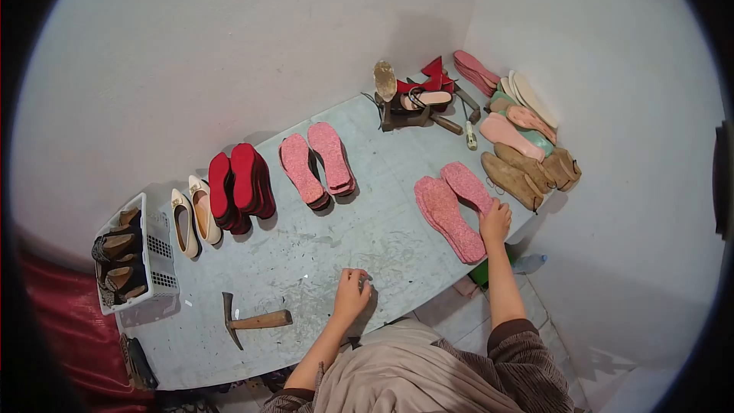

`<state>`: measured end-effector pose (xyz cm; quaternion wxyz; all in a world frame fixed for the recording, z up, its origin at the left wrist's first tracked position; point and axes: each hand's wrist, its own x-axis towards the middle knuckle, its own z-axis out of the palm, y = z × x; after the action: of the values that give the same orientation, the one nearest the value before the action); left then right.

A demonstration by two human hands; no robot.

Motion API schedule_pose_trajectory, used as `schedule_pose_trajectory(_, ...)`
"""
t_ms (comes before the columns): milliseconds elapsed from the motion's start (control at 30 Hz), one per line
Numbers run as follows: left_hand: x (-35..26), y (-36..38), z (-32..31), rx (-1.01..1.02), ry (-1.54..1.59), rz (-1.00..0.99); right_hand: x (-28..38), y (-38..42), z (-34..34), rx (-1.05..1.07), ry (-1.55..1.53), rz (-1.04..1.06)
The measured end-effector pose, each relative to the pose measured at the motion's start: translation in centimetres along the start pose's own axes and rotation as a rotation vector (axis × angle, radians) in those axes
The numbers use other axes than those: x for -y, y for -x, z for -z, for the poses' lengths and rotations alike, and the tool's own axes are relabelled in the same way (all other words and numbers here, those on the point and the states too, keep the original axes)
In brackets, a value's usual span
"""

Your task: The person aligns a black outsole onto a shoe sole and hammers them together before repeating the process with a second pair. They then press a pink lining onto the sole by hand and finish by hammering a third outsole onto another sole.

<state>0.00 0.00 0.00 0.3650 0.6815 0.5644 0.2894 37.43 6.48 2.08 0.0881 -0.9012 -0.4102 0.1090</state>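
My right hand (495,220) is closed on the near end of a pink speckled insole (465,186) at the table's right side. Beside that insole, on its left, lies a stack of matching pink insoles (449,220). My left hand (352,295) rests on the tabletop near the front edge, fingers loosely curled and a little apart, with nothing visible in it. Farther back are two more piles topped with pink insoles (301,168). Left of these stand two stacks of red insoles (251,176).
A hammer (260,320) lies at front left. Cream flat shoes (184,222) stand near a white basket (159,260) of dark shoes. At the back sit a metal shoe stand (404,116) and tools; brown shoe lasts (514,174) and insole piles line the right wall.
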Motion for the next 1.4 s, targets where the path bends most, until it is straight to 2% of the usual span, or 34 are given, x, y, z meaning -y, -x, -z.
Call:
schedule_pose_trajectory(67, 0.1, -0.1, -0.1, -0.025, -0.012, -0.054, 0.9, 0.6, 0.5, -0.084, -0.2, 0.08)
schedule_pose_trajectory(100, -0.2, 0.5, -0.1, -0.025, 0.005, -0.041, 1.1, 1.1, 0.7, -0.081, -0.179, 0.084)
schedule_pose_trajectory(167, -0.4, 0.6, 0.5, -0.023, 0.018, -0.011, 2.5, 1.5, -0.3, -0.308, -0.469, 0.498)
schedule_pose_trajectory(233, 0.3, 0.5, 0.8, -0.021, 0.029, -0.014, 5.1, 3.1, -1.5, 0.25, -1.078, 0.204)
schedule_pose_trajectory(300, 0.5, 0.7, 1.5, -0.025, 0.039, -0.011, 9.3, 7.7, 1.0, 0.572, -1.348, 0.231)
schedule_pose_trajectory(367, -0.3, 1.2, 2.7, -0.036, 0.049, 0.024, 12.4, 11.2, 1.0, 0.804, -1.496, 0.306)
schedule_pose_trajectory(400, -0.2, 1.5, 3.4, -0.059, 0.047, 0.035, 14.0, 12.9, 1.3, 0.827, -1.488, 0.321)
schedule_pose_trajectory(467, 0.3, 2.3, 4.7, -0.097, 0.069, 0.064, 16.7, 15.9, 1.7, 1.152, -1.479, 0.346)
schedule_pose_trajectory(567, 1.3, 4.0, 7.2, -0.203, 0.06, 0.092, 19.9, 18.6, 0.5, 1.354, -1.409, 0.391)
schedule_pose_trajectory(733, 3.0, 8.2, 12.3, -0.47, 0.23, 0.173, 25.3, 24.9, -1.8, 1.447, -1.309, 0.419)
schedule_pose_trajectory(800, 3.9, 9.8, 14.8, -0.591, 0.236, 0.131, 27.3, 27.9, -2.9, 1.477, -1.267, 0.326)
schedule_pose_trajectory(1033, 10.1, 18.5, 26.4, -0.762, 0.18, 0.195, 34.6, 42.3, -8.2, 1.495, -1.212, 0.42)
schedule_pose_trajectory(1233, 21.0, 29.9, 37.9, -0.941, 0.009, 0.379, 41.0, 53.3, -11.0, 1.693, -1.11, 0.4)
schedule_pose_trajectory(1300, 25.9, 33.9, 42.4, -1.023, -0.224, 0.448, 42.6, 56.3, -10.7, 1.638, -1.103, 0.324)
schedule_pose_trajectory(1400, 32.8, 39.2, 49.0, -1.102, -0.462, 0.694, 43.7, 58.9, -11.1, 1.65, -1.103, 0.317)
